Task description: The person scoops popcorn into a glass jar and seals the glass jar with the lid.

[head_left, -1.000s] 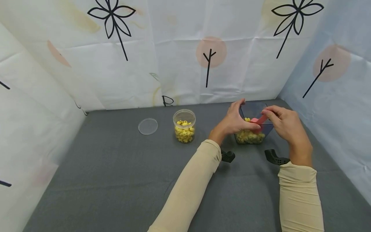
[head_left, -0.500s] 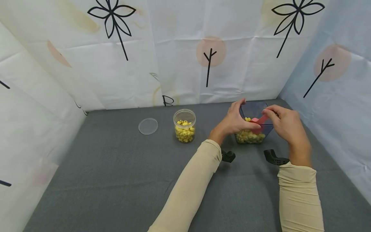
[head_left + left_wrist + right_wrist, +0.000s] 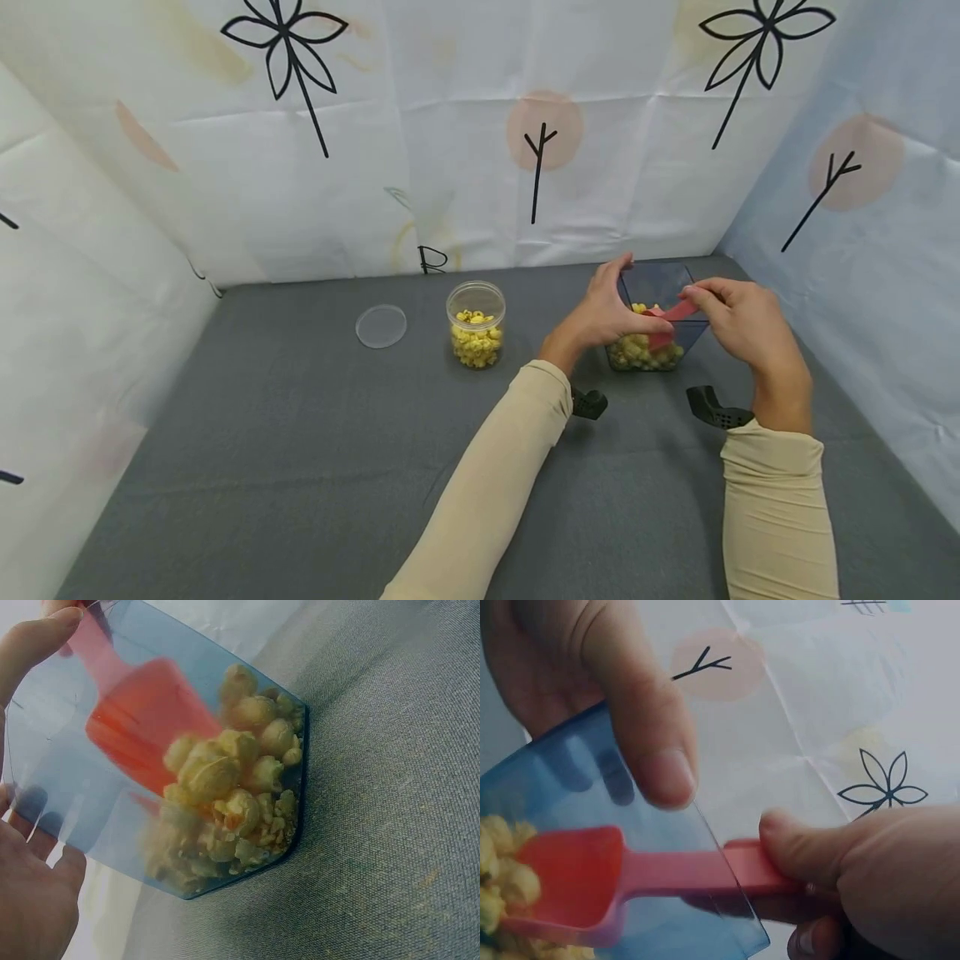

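The left hand [image 3: 611,312] holds the side of the blue box [image 3: 658,321], with its thumb curled over the rim. The right hand [image 3: 738,321] pinches the handle of the red scoop [image 3: 667,321] between thumb and fingers. The box sits at the back right of the gray table [image 3: 300,467].

The scoop has dipped a little lower into the popcorn [image 3: 645,350] than a moment ago. The hands have hardly moved.

A jar [image 3: 476,325] with popcorn stands to the left, well apart. Its round lid [image 3: 382,326] lies further left.

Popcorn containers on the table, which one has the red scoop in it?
The square blue-tinted container on the right, between both hands; the round clear jar to its left stands alone, lid off.
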Demonstrator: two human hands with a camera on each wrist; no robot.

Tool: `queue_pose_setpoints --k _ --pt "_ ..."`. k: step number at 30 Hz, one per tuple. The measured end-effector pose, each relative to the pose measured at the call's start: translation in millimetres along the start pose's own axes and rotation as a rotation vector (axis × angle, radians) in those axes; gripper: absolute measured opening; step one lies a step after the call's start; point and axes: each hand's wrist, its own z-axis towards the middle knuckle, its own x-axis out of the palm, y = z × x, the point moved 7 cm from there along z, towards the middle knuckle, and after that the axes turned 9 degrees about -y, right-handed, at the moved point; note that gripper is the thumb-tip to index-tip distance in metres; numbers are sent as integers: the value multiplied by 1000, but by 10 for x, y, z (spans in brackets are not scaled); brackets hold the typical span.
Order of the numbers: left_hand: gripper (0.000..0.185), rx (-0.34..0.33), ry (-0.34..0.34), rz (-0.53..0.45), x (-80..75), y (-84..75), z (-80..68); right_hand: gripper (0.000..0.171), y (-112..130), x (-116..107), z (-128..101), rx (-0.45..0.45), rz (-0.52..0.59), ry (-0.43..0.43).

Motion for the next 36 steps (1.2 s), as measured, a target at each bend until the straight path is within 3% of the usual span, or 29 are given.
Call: queue_pose_setpoints --k 12,19,24,32,36 --pt "114 0 -11 3 -10 18 9 56 -35 10 1 105 46 33" --pt "114 -8 -6 11 -2 30 15 56 -59 24 25 168 71 -60" --pt "114 -2 -6 9 -7 20 21 55 -55 42 37 182 80 -46" --pt "114 -6 -9 -7 -4 14 3 59 -143 76 46 312 212 -51" --pt "114 -11 -4 -5 -2 23 1 59 -164 96 45 342 227 -47"
